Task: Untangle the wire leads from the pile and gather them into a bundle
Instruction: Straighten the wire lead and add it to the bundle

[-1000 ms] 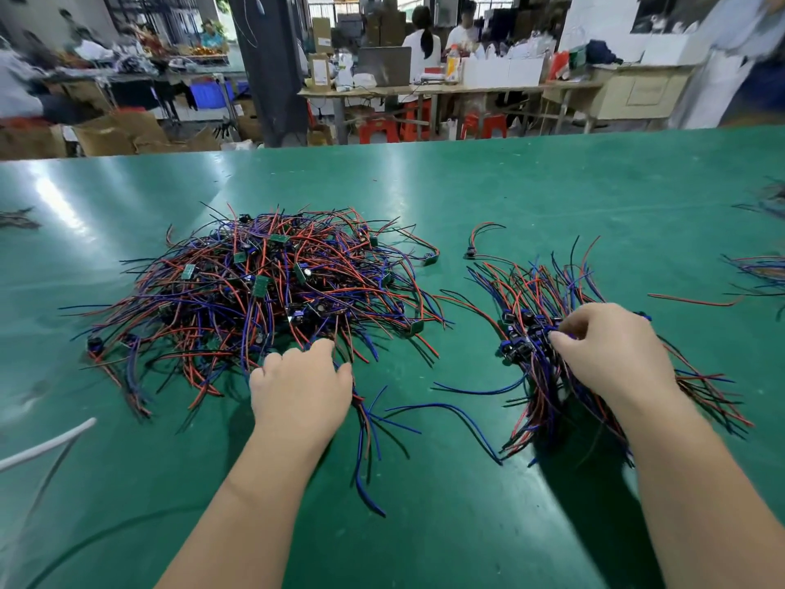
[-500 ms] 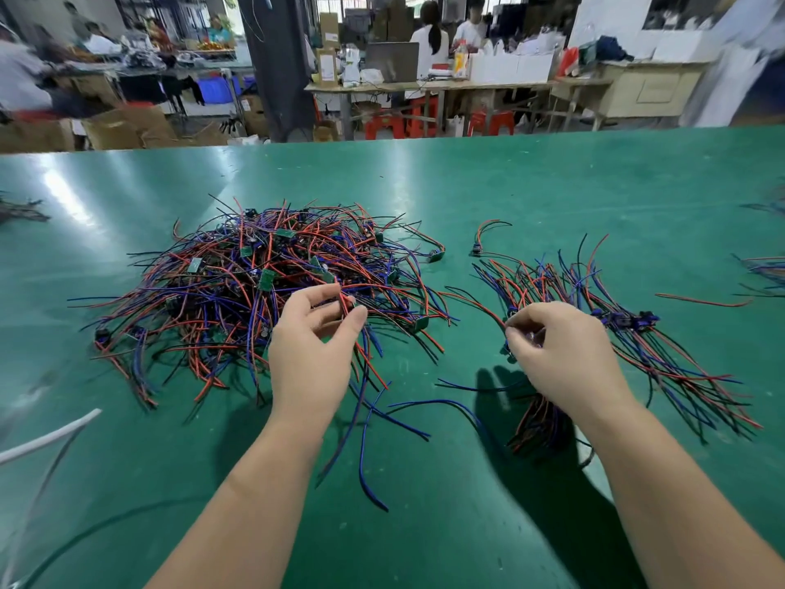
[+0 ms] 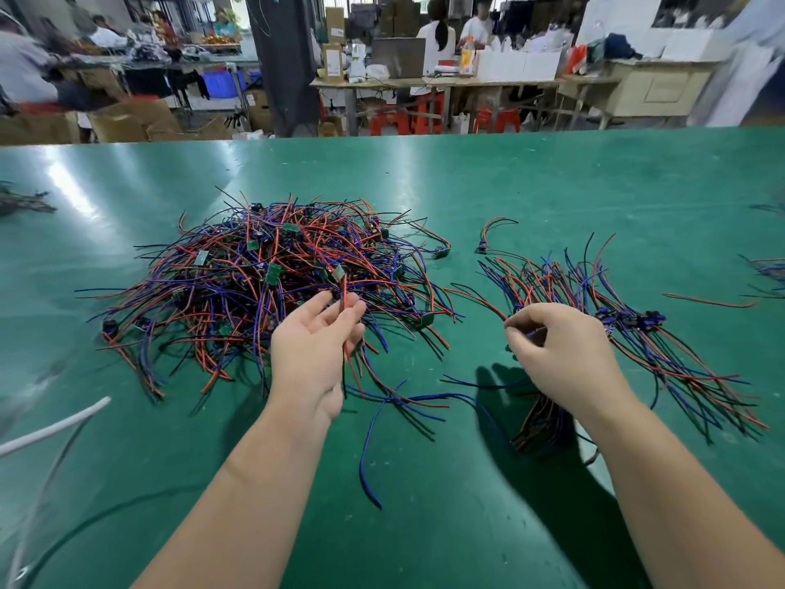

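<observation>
Two bare hands over one green table (image 3: 424, 525). Nearest, at the left edge, one white cable (image 3: 55, 427).

Left hand (image 3: 314, 350) palm up, thumb and fingertips pinching one lead (image 3: 345, 297), with red and blue tails hanging past the palm toward one small loose cluster (image 3: 399, 401) on the table. Right hand (image 3: 560, 354) knuckles up, fingers curled tight on one gathered bunch (image 3: 539, 423), with ends hanging below the wrist and the middle hidden by hand and forearm.

Both up off the table compared with a second ago: back then, left hand flat and knuckles up at the pile's near edge, right hand down on the sorted heap. Half a second ago already lifted, left palm less turned.

Two heaps beyond the hands. Left of centre, the tangled pile (image 3: 238, 282) of red, blue and black leads with small green boards, near edge covered by the left fingers. To the right, the sorted heap (image 3: 662, 350), fanned out.

Farther on, one short stray lead (image 3: 488, 233) and one lone red wire (image 3: 709, 301). More scraps at both table edges, too blurred to count.

Farthest, one dark pillar (image 3: 289, 61), red stools (image 3: 403, 121) under a workbench, people seated.
</observation>
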### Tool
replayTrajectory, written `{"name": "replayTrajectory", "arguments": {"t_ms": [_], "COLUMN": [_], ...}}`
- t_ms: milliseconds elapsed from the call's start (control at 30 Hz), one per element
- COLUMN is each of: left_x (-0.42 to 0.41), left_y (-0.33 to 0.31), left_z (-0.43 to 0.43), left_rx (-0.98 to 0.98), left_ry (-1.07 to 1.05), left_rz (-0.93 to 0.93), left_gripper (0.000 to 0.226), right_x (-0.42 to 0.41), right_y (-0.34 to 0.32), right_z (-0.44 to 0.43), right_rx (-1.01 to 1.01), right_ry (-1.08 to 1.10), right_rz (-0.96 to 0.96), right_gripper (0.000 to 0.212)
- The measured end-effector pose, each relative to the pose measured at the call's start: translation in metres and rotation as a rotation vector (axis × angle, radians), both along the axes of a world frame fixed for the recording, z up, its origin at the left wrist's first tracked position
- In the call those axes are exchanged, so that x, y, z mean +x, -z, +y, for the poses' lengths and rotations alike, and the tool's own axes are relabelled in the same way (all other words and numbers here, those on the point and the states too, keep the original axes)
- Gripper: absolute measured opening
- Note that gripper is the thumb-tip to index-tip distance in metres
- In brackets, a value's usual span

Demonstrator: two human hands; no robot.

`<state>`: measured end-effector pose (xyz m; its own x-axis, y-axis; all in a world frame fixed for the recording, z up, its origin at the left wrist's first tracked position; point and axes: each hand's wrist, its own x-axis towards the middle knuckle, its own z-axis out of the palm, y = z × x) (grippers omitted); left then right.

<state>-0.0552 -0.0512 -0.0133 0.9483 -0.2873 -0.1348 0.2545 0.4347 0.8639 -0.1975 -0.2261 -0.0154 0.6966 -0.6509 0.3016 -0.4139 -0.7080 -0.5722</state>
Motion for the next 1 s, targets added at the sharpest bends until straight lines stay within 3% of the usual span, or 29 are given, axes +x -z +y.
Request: {"name": "replayTrajectory", "arguments": {"t_ms": [67,200,400,533,633,767,1000], "left_x": [-0.003,-0.013,-0.013,-0.024,-0.038,-0.052,-0.053], "left_y": [-0.002,-0.009,-0.017,-0.021,-0.018,-0.014,-0.013], "left_z": [-0.001,-0.004,0.000,-0.002,-0.005,-0.008,-0.005], "left_rx": [-0.009,-0.097,-0.221,-0.164,-0.106,0.021,0.224], "left_ry": [0.072,0.098,0.217,0.461,0.636,0.814,0.865], "left_rz": [-0.019,-0.077,0.174,0.239,0.241,0.185,-0.006], "left_gripper": [0.037,0.035,0.033,0.032,0.032,0.031,0.016], "right_x": [0.001,0.004,0.005,0.008,0.012,0.012,0.012], "right_y": [-0.002,-0.005,-0.005,-0.010,-0.010,-0.012,-0.014], "right_z": [0.003,0.011,0.018,0.024,0.027,0.025,0.021], "right_rx": [0.032,0.197,0.312,0.829,1.135,1.274,1.325], "right_ry": [-0.013,-0.107,-0.187,-0.327,-0.371,-0.346,-0.269], "right_rz": [-0.049,-0.123,-0.101,-0.266,-0.389,-0.561,-0.547], "right_gripper": [0.011,0.013,0.016,0.010,0.030,0.022,0.012]}}
